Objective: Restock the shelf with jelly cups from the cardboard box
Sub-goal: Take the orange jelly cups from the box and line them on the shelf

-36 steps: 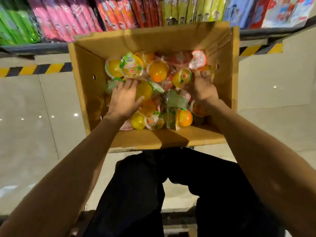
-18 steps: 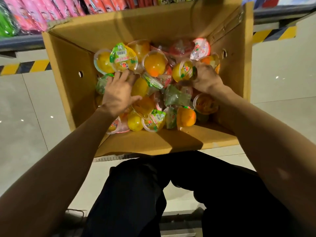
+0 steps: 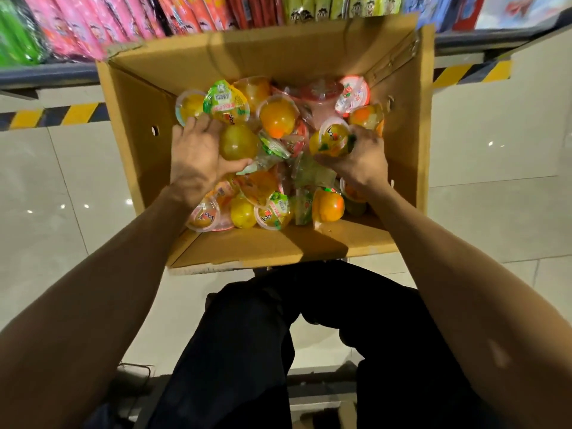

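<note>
**A:** What has moved since half a second ago?

**B:** From the head view, the only one I have: my right hand (image 3: 356,156) has closed round a yellow jelly cup (image 3: 332,140) that lay loose just beside it before. My left hand (image 3: 198,156) has slid a little toward me and now curls against a greenish-yellow cup (image 3: 238,142). The cardboard box (image 3: 133,125) sits slightly lower in the frame, so more of the shelf (image 3: 46,72) shows above it.

**A:** So both hands are gripping?

**B:** The right one, yes: fingers and thumb wrap the yellow jelly cup, its lid turned away from the palm. The left is half closed, thumb under the greenish-yellow cup and fingers over the far side. I can't tell whether it holds the cup or only cups it.

**A:** Why go in with both at once?

**B:** My guess is speed. The jelly cups (image 3: 278,119) lie in a loose jumble, some lid up, some on their sides, so each hand takes whichever sits on top and nearest.

**A:** And the box where it is?

**B:** It stands open on the pale floor (image 3: 62,181), between my dark trousers (image 3: 263,351) and the shelf edge, with hanging snack packets (image 3: 93,23) just past its far wall. That looks like a short carry up to the shelf. None of the cups has left the box yet, so I judge the restocking barely begun.
</note>
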